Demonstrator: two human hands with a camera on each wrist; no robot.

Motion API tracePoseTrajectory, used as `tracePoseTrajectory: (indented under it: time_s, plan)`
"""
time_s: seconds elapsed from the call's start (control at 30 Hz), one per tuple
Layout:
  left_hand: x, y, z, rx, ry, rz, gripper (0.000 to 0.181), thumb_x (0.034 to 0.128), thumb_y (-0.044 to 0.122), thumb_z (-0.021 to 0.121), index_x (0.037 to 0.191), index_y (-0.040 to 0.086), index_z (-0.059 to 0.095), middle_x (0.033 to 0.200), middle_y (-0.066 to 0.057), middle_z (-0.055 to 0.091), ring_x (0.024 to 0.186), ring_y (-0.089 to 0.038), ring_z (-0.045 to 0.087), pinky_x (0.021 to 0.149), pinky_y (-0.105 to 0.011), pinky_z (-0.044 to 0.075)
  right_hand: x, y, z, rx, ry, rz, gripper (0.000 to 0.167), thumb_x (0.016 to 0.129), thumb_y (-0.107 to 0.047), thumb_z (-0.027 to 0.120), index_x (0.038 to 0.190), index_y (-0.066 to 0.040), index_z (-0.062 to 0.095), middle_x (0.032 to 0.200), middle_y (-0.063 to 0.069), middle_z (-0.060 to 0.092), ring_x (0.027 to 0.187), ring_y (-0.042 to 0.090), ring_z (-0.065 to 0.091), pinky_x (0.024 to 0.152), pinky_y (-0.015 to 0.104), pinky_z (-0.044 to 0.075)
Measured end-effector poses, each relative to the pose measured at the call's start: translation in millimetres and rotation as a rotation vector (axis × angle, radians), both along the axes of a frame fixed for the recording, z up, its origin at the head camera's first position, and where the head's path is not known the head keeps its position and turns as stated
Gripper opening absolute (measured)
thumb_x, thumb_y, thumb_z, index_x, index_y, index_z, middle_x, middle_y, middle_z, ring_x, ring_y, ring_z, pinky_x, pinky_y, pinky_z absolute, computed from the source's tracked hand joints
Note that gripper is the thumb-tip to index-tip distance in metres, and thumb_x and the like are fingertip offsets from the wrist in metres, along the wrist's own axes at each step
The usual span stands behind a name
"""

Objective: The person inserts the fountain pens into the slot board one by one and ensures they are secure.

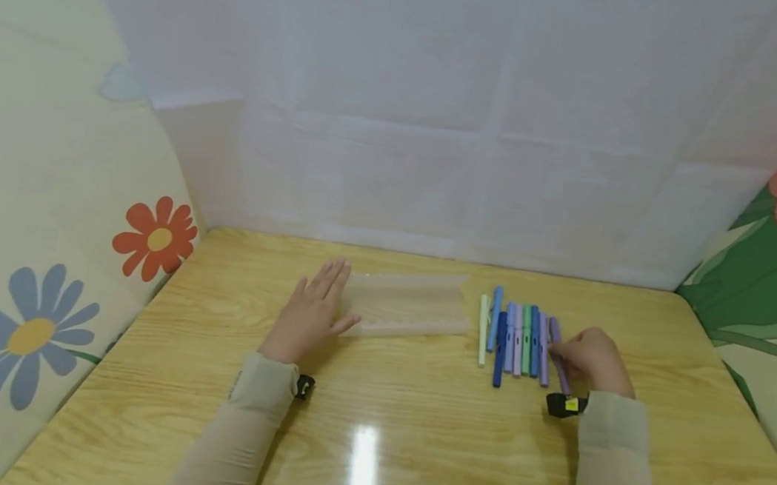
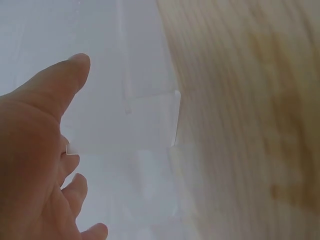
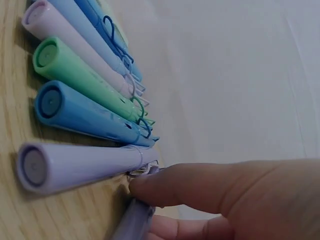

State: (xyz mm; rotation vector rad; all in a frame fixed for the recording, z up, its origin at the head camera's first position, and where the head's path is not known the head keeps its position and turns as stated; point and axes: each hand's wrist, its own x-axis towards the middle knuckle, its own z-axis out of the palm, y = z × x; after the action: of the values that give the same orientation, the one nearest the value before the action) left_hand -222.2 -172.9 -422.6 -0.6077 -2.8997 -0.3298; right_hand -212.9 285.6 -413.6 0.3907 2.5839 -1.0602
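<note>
A clear plastic tray (image 1: 405, 303) lies on the table left of the pens. My left hand (image 1: 308, 315) is at its left end with fingers straight; in the left wrist view the thumb (image 2: 55, 82) extends over the clear plastic (image 2: 150, 120). Over on the right, my right hand (image 1: 591, 359) pinches a purple pen (image 1: 563, 377) at the end of a row. Beside it lies a lilac pen (image 3: 85, 165), close to my fingertip in the right wrist view. Blue (image 3: 90, 115), green (image 3: 82, 80) and pale pens follow, lying roughly side by side with clips on them.
The wood-grain table (image 1: 444, 424) stretches in front of both arms. Behind it hangs a pale cloth (image 1: 393, 161), with flower-patterned fabric (image 1: 29, 335) at the sides. A dark blue pen (image 1: 500, 353) sticks out nearer than its neighbours. A pale green pen (image 1: 483, 330) marks the left end.
</note>
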Motion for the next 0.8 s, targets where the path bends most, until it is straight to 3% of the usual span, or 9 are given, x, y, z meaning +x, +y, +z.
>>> tracePoseTrajectory:
  time_s: [0.13,0.4,0.63,0.8]
  plan:
    - [-0.5,-0.8,-1.0,0.02,-0.01,-0.006,0.09,0.1003,0.046,0.061,0.161,-0.002,0.014,0.167,-0.018,0.015,0.153,-0.038,0.016,0.119,-0.067,0.019,0.9,-0.1,-1.2,0.009,0.008,0.001,0.029,0.094,-0.019,0.068,0.075,0.0,0.06,0.069,0.007,0.057,0.062,0.018,0.052,0.055,0.029,0.047]
    - [-4.0,-8.1,-5.0,0.069,-0.056,-0.038,0.088,0.1017,0.044,0.059,0.162,0.0,0.011,0.168,-0.017,0.013,0.154,-0.037,0.013,0.12,-0.066,0.017,-0.1,3.3,-3.5,0.038,0.024,0.022,0.032,0.093,-0.023,0.068,0.07,-0.003,0.059,0.067,0.006,0.057,0.062,0.019,0.052,0.055,0.03,0.046]
    - [-4.6,-11.3,-3.5,0.073,-0.071,-0.053,0.09,0.1015,0.045,0.059,0.161,-0.001,0.009,0.168,-0.018,0.012,0.154,-0.037,0.013,0.12,-0.065,0.018,-1.2,6.5,3.0,0.05,0.04,-0.014,0.036,0.098,-0.025,0.062,0.105,0.011,0.064,0.094,0.019,0.066,0.088,0.03,0.059,0.074,0.041,0.051]
    - [-4.0,-13.0,-0.9,0.097,-0.073,-0.078,0.091,0.1006,0.043,0.061,0.161,-0.003,0.011,0.167,-0.021,0.015,0.153,-0.039,0.016,0.12,-0.064,0.02,-1.0,9.3,2.7,0.023,0.084,-0.053,0.036,0.1,-0.022,0.06,0.113,0.011,0.064,0.101,0.02,0.066,0.091,0.029,0.06,0.072,0.038,0.052]
